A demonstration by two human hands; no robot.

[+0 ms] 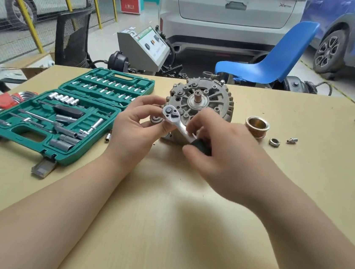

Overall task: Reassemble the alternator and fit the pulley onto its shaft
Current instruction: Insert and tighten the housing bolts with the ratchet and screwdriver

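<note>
The surface (252,209), a pale tan board, fills the lower two thirds of the frame. On it at left lies an open green socket case (64,108) with sockets and bits in their slots, and hex keys (5,99) at its far left edge.

At centre stands the alternator (200,102), its housing closed up and its bare shaft (198,97) pointing toward the camera. The pulley (257,125) sits apart at right of it, not yet on the shaft, with a nut (274,142) and a small bit (292,140) just beyond.

In front of the alternator both hands hold a ratchet (173,117). The left hand (135,127) has its fingers curled round the ratchet head, thumb beside the drive. The right hand (218,152) grips the dark handle, fingers wrapped about it.

The step in hand looks like setting up the ratchet, perhaps its direction or a socket; whether a socket is fitted I cannot tell. Next, I judge, the pulley must go over the shaft, the nut be started by hand, then tightened with the rotor kept from turning.

Behind the surface are a blue chair (271,61), a grey test stand (144,48), a mesh fence at upper left, and parked cars.
</note>
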